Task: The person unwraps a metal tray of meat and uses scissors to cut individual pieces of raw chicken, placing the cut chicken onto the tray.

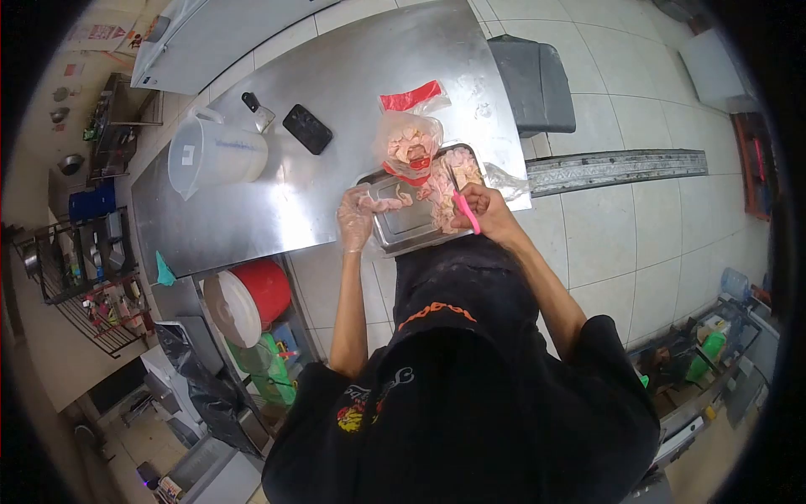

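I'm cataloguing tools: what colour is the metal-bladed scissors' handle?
The scissors handle is bright pink, best seen in head view.

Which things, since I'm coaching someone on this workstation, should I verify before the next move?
1. Pink-handled scissors in the right hand: ok.
2. Strip of meat held by the left hand: ok.
3. Left hand clear of the scissors: ok, at the opposite side of the metal tray.
4. Scissor blades open or shut: cannot tell, too small.
5. Tray fully supported by the table: cannot tell, it sits at the edge.
6. Phone apart from the tray: ok.
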The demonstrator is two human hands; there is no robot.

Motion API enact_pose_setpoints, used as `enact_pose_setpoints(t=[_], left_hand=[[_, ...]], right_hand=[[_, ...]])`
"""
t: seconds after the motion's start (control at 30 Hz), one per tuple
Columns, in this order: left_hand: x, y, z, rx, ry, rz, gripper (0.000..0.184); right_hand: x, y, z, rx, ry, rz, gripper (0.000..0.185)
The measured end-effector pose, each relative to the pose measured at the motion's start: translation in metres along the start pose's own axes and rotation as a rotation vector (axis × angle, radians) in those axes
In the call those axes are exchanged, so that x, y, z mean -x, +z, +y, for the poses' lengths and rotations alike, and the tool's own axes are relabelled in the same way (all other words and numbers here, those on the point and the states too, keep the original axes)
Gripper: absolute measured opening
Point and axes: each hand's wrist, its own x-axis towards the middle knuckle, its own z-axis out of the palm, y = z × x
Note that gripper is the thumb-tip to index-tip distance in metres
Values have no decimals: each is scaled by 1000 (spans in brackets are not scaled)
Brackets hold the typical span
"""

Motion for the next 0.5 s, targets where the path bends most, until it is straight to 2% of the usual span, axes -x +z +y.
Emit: enact_pose_setpoints(t=[0.03, 0.07, 0.1, 0.17, 0.2, 0.23, 0.3, 0.33, 0.37, 0.43, 0.5], left_hand=[[-1, -9, -4, 6, 126, 64, 25], [0, -20, -8, 31, -39, 42, 27], [2, -24, 3, 27, -40, 47, 27], [7, -31, 33, 569, -144, 61, 29], [9, -38, 43, 738, -156, 8, 34], [11, -37, 62, 736, -155, 10, 34], [15, -35, 92, 660, -24, 36, 37], [16, -39, 93, 709, -63, 31, 46], [18, -41, 99, 703, -61, 35, 46], [23, -43, 125, 756, 70, -23, 49], [28, -45, 136, 749, 48, -46, 51]], right_hand=[[4, 3, -4, 3, 53, -30, 29], [7, 7, -5, 7, 106, -63, 29], [7, 8, 1, 4, 107, -69, 29], [6, 9, 24, 126, 225, -272, 29], [6, 13, 34, 232, 295, -318, 28], [5, 21, 34, 231, 294, -320, 28], [1, 36, 33, 124, 533, -370, 30], [-2, 40, 40, -105, 528, -438, 34], [-6, 44, 42, -108, 528, -445, 34], [-16, 55, 37, -193, 409, -524, 36], [-26, 63, 32, -197, 372, -583, 36]])
